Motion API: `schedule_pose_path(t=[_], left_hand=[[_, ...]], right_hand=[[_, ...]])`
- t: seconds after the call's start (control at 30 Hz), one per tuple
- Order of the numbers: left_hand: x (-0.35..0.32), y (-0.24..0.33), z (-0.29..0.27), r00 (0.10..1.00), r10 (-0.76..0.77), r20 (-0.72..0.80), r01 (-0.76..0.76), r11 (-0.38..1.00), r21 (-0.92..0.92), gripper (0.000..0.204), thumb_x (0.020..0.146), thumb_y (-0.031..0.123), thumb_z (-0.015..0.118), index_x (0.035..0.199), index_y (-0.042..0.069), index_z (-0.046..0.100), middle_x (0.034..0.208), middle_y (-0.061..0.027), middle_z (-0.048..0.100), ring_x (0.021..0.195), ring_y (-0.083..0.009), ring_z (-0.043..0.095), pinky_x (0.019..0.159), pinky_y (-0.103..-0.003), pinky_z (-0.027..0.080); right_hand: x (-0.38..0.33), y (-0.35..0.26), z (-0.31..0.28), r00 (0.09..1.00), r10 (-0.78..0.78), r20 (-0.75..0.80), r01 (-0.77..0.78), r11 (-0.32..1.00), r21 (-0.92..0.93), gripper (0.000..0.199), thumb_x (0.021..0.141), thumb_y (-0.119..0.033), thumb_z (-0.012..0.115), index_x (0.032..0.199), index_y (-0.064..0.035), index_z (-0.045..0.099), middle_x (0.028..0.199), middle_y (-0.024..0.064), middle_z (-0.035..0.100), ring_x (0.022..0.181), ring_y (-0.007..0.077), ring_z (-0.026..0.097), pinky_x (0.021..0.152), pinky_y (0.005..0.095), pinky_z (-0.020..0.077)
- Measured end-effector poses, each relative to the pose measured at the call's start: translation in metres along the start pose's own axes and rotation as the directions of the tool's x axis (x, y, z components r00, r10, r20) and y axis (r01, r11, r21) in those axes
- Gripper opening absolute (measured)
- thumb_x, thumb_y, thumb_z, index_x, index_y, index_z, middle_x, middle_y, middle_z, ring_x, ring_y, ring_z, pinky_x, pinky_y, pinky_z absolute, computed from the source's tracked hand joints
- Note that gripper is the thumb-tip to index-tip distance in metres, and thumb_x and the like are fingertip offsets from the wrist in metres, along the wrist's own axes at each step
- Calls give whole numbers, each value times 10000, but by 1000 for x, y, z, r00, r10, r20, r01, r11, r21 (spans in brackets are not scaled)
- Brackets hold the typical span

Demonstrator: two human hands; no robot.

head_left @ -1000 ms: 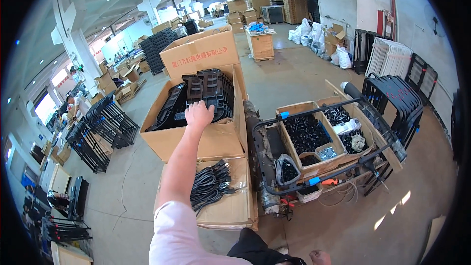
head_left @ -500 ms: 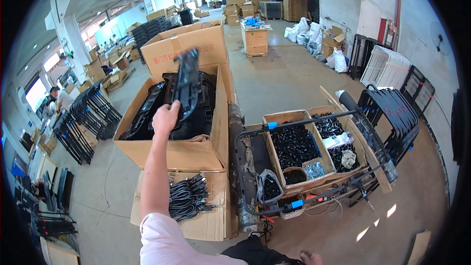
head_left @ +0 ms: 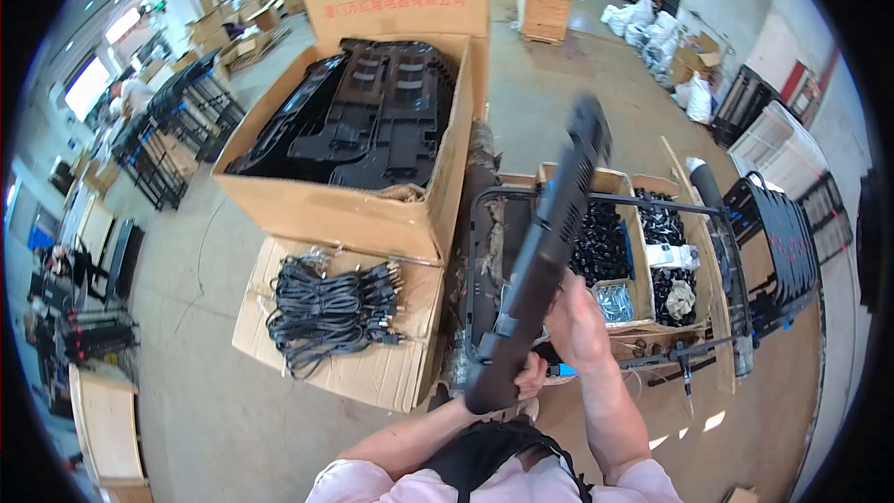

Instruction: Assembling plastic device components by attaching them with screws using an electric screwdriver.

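A long black plastic panel (head_left: 535, 289) with slots near its far end stands tilted in front of me, over the left part of the frame on the bench. My left hand (head_left: 531, 377) grips its near lower end, with fingertips showing at the edge. Against its right edge my right hand (head_left: 579, 324) is closed on the panel, its fingers partly hidden behind it. More black plastic panels (head_left: 391, 102) lie stacked in an open cardboard box (head_left: 326, 214) at the left. A black tubular frame (head_left: 643, 199) lies around the parts boxes under the panel.
Bundled black cables (head_left: 335, 307) lie on a cardboard carton (head_left: 400, 373) below the box. Wooden-edged trays (head_left: 643, 265) hold small black parts and silver screws (head_left: 615, 303). Black frames (head_left: 773, 242) stand at the right, white sacks (head_left: 643, 23) farther off. Another person is at the far left.
My left hand has brought the panel out from over the cardboard box, rightward and nearer to me. My right hand has risen from below onto the panel. The view has shifted.
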State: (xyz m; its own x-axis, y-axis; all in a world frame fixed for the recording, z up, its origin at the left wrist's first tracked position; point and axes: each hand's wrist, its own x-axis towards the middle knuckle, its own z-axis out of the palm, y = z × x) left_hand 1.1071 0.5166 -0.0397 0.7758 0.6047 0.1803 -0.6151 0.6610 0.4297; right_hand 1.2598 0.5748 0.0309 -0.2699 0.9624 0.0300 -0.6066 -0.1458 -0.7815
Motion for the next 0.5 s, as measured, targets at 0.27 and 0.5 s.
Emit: schedule_pose_path(t=[0.27,0.5], left_hand=[[-93,-38,-43,237,664,-709,134,701,700,642,1118,520,250,1391,39,577,1314,-104,636,1149,-220,579,1070,-388,420],[-73,-70,-68,139,794,-592,120,580,806,636,1129,430,279,1548,-44,349,1565,-203,428,1477,-275,375,1237,-380,247]], right_hand=[[27,71,-121,943,-44,-331,-109,896,-430,381,1032,-269,624,1285,13,581,1161,98,664,1046,193,602,958,366,483],[67,138,-122,886,52,-460,-296,828,-476,365,1022,-240,631,1274,18,579,1155,150,673,1056,263,618,952,397,479]])
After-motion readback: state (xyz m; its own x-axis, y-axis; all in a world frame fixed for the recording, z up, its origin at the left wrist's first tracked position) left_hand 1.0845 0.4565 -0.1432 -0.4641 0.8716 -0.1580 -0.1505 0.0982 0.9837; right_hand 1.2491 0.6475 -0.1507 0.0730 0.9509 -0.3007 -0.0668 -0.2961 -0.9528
